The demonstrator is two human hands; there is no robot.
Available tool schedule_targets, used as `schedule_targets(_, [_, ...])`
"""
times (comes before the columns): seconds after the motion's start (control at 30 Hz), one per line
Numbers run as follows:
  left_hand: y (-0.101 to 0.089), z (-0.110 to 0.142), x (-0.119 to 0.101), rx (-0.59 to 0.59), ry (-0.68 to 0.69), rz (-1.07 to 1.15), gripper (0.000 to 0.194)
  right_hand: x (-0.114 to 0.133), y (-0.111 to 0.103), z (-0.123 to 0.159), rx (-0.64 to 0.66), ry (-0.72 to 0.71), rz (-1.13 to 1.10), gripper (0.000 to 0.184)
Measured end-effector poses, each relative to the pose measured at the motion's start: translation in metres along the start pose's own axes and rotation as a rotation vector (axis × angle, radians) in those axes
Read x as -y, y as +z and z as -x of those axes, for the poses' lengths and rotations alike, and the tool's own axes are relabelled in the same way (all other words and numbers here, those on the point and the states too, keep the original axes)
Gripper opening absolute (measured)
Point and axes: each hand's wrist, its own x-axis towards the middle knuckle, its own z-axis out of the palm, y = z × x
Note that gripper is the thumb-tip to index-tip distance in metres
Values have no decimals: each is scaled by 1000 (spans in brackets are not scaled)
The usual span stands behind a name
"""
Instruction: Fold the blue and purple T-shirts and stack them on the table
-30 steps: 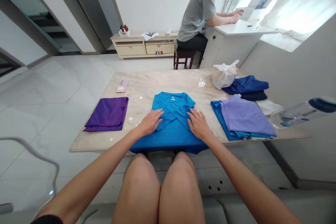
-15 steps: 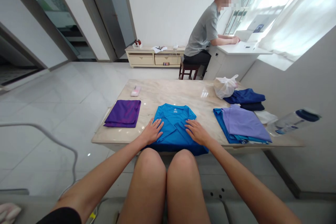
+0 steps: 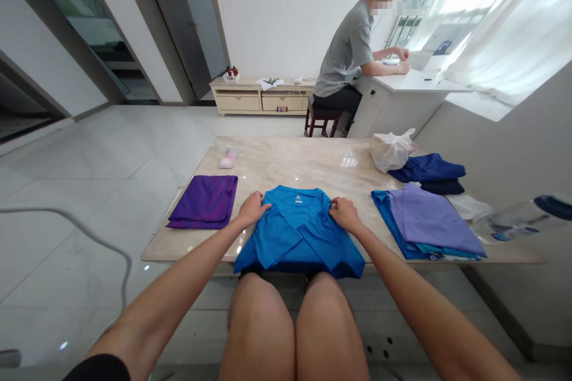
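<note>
A bright blue shirt (image 3: 298, 226) lies on the table in front of my knees, its sleeves folded inward across its front. Its neckline points away from me and its lower part hangs over the near edge. My left hand (image 3: 254, 208) grips the shirt's left side near the shoulder, fingers curled. On the opposite side my right hand (image 3: 345, 214) pinches the shirt's right edge at about the same height. The fingertips of both hands are partly hidden.
A folded purple garment (image 3: 205, 201) lies left on the marble-topped table (image 3: 286, 158). To the right are folded lavender and blue clothes (image 3: 435, 217), dark blue clothes (image 3: 426, 168), a white plastic bag (image 3: 391, 150) and a clear bottle (image 3: 513, 223). Beyond, a person (image 3: 346, 50) sits at a white desk.
Both hands have gone from lying flat on the shirt's sleeves to gripping its sides near the shoulders. The view has shifted slightly, and my knees have moved apart.
</note>
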Motion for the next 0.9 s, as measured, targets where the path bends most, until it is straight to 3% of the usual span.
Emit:
schedule_targets(0.1, [5,-31,-1,43,-33,19,48,6,7,-23,38,-89,-159,36])
schedule_targets(0.2, [6,-47,1,86,15,13,44,7,11,-35,94,-134,-201,40])
schedule_targets(0.37, [1,-43,6,99,114,21,25,14,3,-34,114,-133,-91,22])
schedule_targets(0.5, [-24,-46,-9,16,46,-8,20,36,-23,-47,27,-44,-78,15])
schedule_targets(0.6, [-62,-71,-30,-113,-6,35,17,59,-54,-76,-111,-14,-171,13])
schedule_targets(0.7, [-107,-111,-50,-337,54,134,16,77,-90,-117,-356,-20,-286,11])
schedule_targets(0.8, [-144,-141,-62,-631,270,301,15,86,-122,-149,-582,-211,-399,14])
schedule_targets(0.9, [-155,-130,-64,-755,404,388,13,83,-140,-143,-679,-382,-449,14])
